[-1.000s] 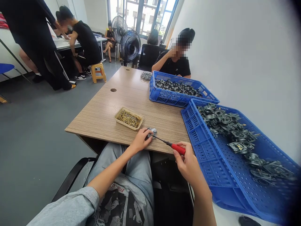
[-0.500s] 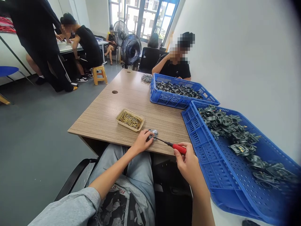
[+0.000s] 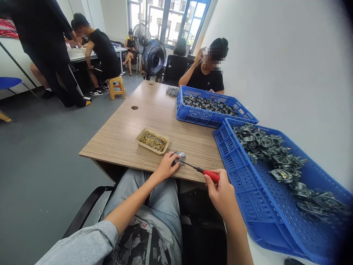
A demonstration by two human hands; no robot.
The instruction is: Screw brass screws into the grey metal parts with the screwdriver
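In the head view, the left hand (image 3: 167,165) grips a small silvery metal part (image 3: 181,155) on the desk (image 3: 118,136), near its front edge. At the part's 4 o'clock, the right hand (image 3: 222,189) grasps a red-handled screwdriver (image 3: 211,175), its shaft reaching the part (the tip's exact seat is too small to tell). A tan tray (image 3: 149,148) of brass-coloured screws (image 3: 152,140) lies at 10 o'clock; a blue crate (image 3: 195,117) of metal castings (image 3: 209,105) stands toward 1 o'clock.
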